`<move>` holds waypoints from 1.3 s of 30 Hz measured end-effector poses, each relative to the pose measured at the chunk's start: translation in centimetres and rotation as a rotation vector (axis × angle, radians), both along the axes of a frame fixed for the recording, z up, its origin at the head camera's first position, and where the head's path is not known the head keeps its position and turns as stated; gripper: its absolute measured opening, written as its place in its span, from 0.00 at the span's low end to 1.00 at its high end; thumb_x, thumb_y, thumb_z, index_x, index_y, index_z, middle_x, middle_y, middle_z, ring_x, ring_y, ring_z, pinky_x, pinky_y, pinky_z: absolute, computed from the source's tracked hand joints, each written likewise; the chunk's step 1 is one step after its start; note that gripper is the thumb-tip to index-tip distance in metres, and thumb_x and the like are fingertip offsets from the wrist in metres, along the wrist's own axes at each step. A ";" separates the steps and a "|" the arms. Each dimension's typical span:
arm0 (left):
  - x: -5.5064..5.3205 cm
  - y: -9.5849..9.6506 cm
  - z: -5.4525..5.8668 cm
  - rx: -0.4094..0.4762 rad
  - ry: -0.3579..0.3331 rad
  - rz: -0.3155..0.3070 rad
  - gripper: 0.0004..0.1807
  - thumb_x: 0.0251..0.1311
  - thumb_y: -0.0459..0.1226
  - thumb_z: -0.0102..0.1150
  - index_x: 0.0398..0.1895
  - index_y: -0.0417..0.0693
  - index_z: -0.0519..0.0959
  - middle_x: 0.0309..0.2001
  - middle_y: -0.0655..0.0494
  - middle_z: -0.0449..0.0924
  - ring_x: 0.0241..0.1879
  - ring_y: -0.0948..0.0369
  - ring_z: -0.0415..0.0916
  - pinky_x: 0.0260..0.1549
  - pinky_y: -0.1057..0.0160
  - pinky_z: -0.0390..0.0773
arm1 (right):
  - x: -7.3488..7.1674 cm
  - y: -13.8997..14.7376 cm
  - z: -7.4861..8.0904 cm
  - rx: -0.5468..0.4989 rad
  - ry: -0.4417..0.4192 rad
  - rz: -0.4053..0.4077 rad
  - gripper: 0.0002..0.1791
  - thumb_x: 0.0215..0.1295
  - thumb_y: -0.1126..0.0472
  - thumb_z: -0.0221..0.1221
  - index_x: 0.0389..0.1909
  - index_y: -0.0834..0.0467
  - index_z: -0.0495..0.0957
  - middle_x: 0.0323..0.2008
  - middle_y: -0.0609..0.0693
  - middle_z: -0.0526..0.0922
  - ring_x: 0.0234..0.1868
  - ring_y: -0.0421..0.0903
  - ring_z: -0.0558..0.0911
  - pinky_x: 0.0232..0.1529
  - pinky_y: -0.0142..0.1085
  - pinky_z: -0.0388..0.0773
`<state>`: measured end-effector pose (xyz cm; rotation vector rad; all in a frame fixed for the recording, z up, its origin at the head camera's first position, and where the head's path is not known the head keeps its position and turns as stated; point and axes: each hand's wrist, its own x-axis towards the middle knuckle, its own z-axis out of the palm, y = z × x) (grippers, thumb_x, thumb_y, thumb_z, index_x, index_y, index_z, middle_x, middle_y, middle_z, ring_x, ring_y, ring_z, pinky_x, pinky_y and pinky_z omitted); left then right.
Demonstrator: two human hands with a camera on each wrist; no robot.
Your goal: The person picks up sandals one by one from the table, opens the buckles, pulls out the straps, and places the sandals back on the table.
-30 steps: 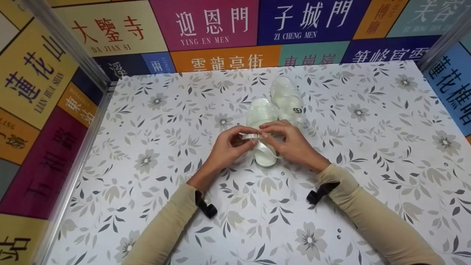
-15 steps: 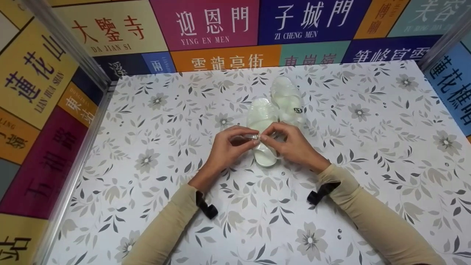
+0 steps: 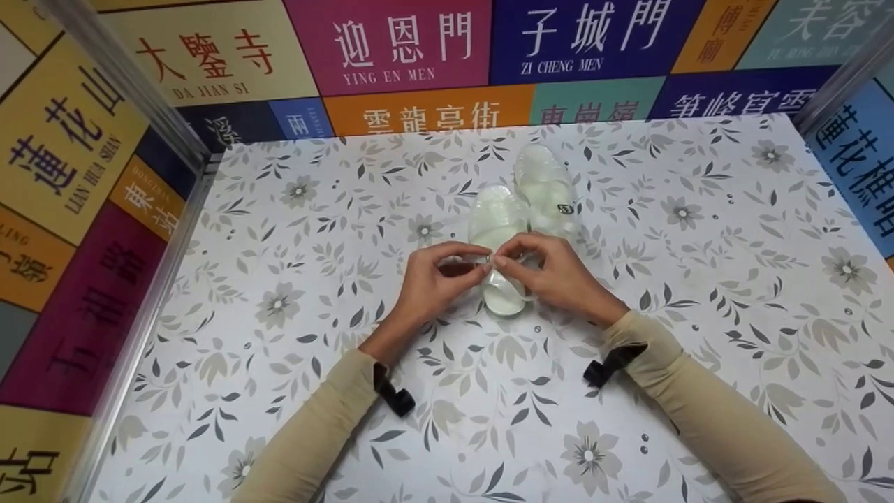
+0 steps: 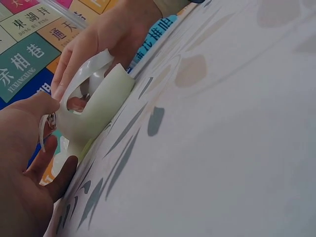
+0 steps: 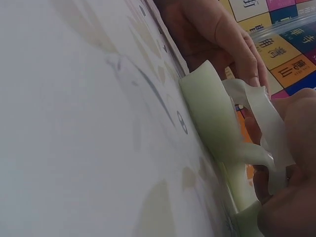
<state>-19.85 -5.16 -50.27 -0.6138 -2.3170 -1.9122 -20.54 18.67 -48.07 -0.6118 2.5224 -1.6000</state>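
Note:
A pale green, glossy sandal (image 3: pixel 497 209) lies on the table with its heel toward me. Above its middle, both hands meet at the ankle strap (image 5: pixel 269 128). The left hand (image 3: pixel 431 283) pinches the strap near its small metal buckle (image 4: pixel 51 120), and a strap end hangs past its fingers in the left wrist view. From the other side, the right hand (image 3: pixel 555 272) pinches the strap with thumb and index finger, fingertips right at the left hand's. Fingers hide most of the buckle. A matching sandal (image 3: pixel 539 168) lies just beyond, to the right, with a dark mark on its strap.
A white cloth with grey leaves and flowers (image 3: pixel 279 307) covers the table. Colourful panels with lettering (image 3: pixel 405 49) stand along the back and both sides. Black bands (image 3: pixel 398 399) circle the sleeve cuffs.
The strap piece showing between the left thumb and index finger has slipped mostly out of sight. The right index finger has drawn back slightly from the left fingertips. Both sandals stay in place.

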 end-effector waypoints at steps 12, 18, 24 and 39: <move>0.1 0.0 0.0 -0.007 -0.027 0.001 0.10 0.66 0.40 0.76 0.50 0.56 0.93 0.48 0.58 0.93 0.49 0.60 0.91 0.51 0.55 0.91 | -0.3 0.4 -0.4 -0.040 0.022 0.059 0.12 0.78 0.53 0.66 0.58 0.41 0.86 0.47 0.44 0.89 0.46 0.46 0.85 0.49 0.36 0.80; 0.1 -0.1 0.1 -0.011 -0.030 0.018 0.11 0.65 0.40 0.78 0.49 0.56 0.93 0.47 0.58 0.93 0.48 0.60 0.91 0.51 0.57 0.91 | -0.4 0.6 -0.4 -0.027 0.025 0.071 0.13 0.80 0.53 0.64 0.59 0.38 0.87 0.53 0.41 0.89 0.50 0.45 0.84 0.53 0.36 0.80; 0.0 0.0 0.0 -0.008 -0.027 0.024 0.12 0.64 0.41 0.79 0.50 0.56 0.93 0.47 0.58 0.94 0.49 0.61 0.90 0.52 0.57 0.91 | -0.2 0.4 -0.5 -0.042 0.008 0.046 0.12 0.79 0.50 0.65 0.58 0.39 0.87 0.55 0.42 0.88 0.51 0.46 0.85 0.42 0.34 0.84; 0.1 -0.2 0.1 -0.012 -0.015 0.011 0.11 0.67 0.42 0.77 0.50 0.56 0.93 0.48 0.59 0.93 0.49 0.63 0.90 0.52 0.57 0.91 | -0.3 0.4 -0.5 -0.073 0.020 0.037 0.12 0.75 0.52 0.69 0.56 0.39 0.90 0.52 0.41 0.91 0.56 0.43 0.82 0.59 0.37 0.75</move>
